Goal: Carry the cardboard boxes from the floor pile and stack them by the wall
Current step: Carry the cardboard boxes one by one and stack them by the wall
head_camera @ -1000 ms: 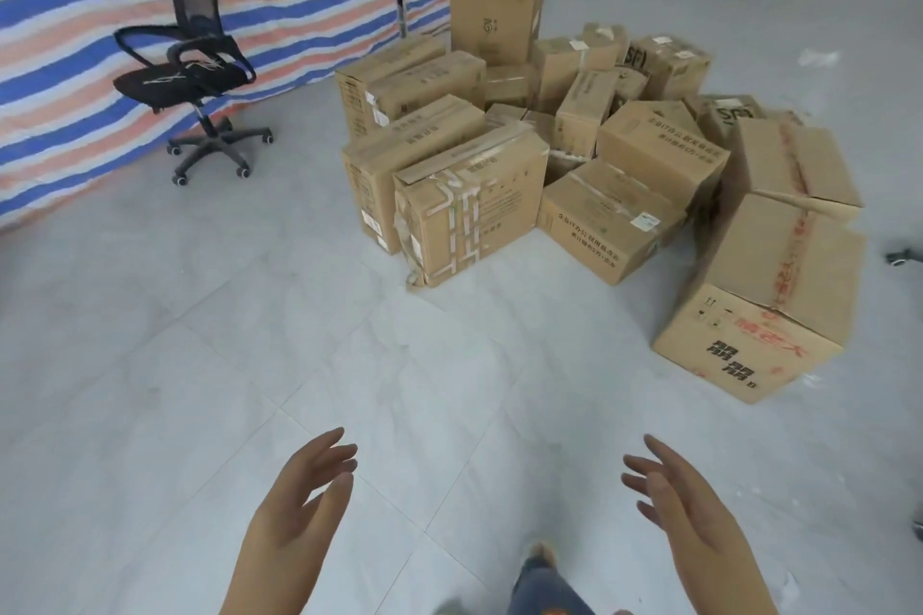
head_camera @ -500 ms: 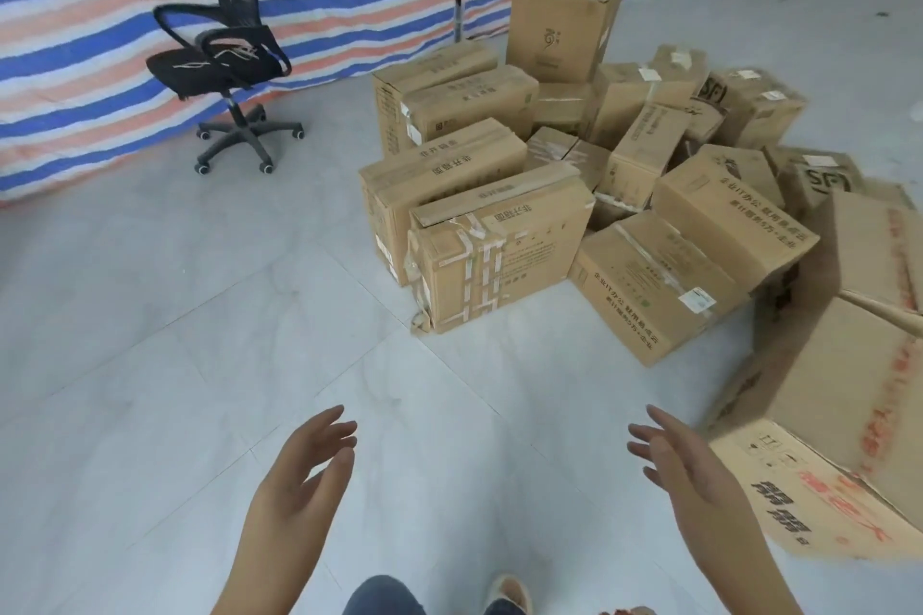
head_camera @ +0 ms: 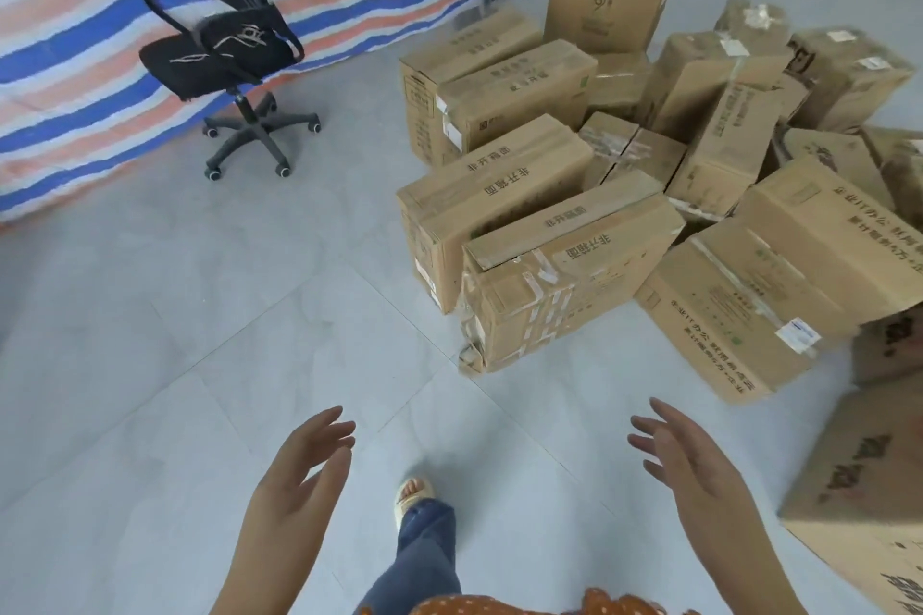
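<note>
Left hand and right hand empty, fingers spread, palms facing inward, box-width apart: likely readying to clasp taped box at pile's near edge.

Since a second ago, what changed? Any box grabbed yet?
No box grabbed. The person has walked closer to the pile of boxes, which now looks larger and sits further right; the taped box is nearest, straight ahead. One foot has stepped forward. The left hand and right hand stay open, raised and empty. The office chair and the boxes have not moved.
</note>
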Motion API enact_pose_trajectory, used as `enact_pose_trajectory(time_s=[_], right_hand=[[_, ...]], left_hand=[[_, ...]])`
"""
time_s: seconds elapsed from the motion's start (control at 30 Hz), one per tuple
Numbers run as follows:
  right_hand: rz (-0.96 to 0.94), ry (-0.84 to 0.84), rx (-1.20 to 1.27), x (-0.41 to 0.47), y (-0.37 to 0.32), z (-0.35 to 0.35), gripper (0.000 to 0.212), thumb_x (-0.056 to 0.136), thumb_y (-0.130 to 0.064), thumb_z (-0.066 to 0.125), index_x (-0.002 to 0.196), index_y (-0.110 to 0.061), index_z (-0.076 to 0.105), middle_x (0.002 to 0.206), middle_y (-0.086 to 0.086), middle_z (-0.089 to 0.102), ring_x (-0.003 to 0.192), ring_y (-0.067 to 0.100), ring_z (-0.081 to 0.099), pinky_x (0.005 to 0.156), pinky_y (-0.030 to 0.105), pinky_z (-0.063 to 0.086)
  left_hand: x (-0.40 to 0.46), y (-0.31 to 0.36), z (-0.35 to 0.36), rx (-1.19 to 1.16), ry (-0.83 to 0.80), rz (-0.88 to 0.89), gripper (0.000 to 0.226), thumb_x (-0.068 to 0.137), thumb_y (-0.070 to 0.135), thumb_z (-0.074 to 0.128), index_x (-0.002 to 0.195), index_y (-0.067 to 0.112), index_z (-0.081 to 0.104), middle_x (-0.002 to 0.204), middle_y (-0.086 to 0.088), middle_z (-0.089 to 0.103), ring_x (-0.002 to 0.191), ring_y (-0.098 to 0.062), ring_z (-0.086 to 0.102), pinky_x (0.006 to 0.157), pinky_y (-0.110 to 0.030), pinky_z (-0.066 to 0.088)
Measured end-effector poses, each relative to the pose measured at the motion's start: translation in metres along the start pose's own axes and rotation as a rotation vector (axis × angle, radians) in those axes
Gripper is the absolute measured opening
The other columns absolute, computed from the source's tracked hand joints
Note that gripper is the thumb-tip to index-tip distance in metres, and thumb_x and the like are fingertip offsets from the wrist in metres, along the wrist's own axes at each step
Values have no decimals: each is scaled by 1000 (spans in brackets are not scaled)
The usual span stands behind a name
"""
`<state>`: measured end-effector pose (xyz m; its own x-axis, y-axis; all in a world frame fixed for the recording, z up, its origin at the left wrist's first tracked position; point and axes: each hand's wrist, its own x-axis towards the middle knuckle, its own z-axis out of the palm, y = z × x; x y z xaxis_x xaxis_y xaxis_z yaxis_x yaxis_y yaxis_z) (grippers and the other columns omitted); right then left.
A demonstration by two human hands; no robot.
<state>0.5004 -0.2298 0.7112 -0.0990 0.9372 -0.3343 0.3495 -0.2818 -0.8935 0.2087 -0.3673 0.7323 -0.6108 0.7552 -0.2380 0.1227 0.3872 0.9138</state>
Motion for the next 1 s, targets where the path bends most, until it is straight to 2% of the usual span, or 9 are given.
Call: enact_pose_trajectory(time_s=[0.2,0.3,0.37,0.43,0.53,0.63,0.7,0.87,1.0], right_hand=[[67,73,-21,48,-42,44,35,78,-51,46,112,-47,54,105,-22,68,98,-3,65,97,40,48],[120,132,-41,71,-45,49,24,90,-38,47,111,-45,55,105,-19,69,98,1,66,98,42,47],[154,135,-41,84,-48,51,23,95,-29,47,113,-41,55,109,-15,68,102,7,65,101,46,46],[182,121,-51,115,-51,52,24,94,-34,45,117,-38,53,114,-12,66,105,12,64,102,49,46],[192,100,-55,161,-62,50,34,84,-50,43,116,-42,53,113,-17,66,104,7,65,101,47,47],[211,108,-44,203,-69,47,21,93,-40,45,109,-49,54,106,-22,67,98,1,66,100,43,48],[223,91,-55,231,-70,44,21,95,-36,46,108,-50,54,107,-23,67,98,1,65,99,40,48],[322,74,-60,284,-55,56,23,90,-46,43,111,-48,53,110,-21,65,101,3,64,100,38,48],[475,95,-26,328,-11,91,25,99,-28,45,121,-35,54,113,-17,64,102,4,63,98,36,48]], left_hand=[[120,25,-20,91,-227,3,35,91,4,57,112,32,60,108,6,69,104,-3,62,80,-3,45],[165,37,-5,92,-244,-12,34,92,7,56,111,35,60,107,10,69,102,1,62,79,-10,47],[184,47,5,90,-247,-2,33,93,10,56,111,37,60,107,12,69,101,2,62,77,-9,45],[212,51,20,114,-243,-3,32,93,11,56,112,36,59,108,11,68,102,-1,63,78,-9,44],[244,63,37,115,-213,-37,31,92,13,57,111,38,59,107,13,69,103,-2,63,83,-17,44],[275,74,50,132,-207,-53,33,92,12,57,108,40,61,105,14,70,103,-1,63,87,-21,45],[299,75,63,175,-220,-58,31,93,14,57,109,41,59,106,13,69,102,0,62,86,-18,44],[369,68,107,235,-342,-98,30,93,16,56,110,40,58,107,19,67,100,6,61,77,-7,41],[445,33,161,422,-542,-102,26,95,21,54,112,40,50,110,22,59,100,0,58,72,0,39]])
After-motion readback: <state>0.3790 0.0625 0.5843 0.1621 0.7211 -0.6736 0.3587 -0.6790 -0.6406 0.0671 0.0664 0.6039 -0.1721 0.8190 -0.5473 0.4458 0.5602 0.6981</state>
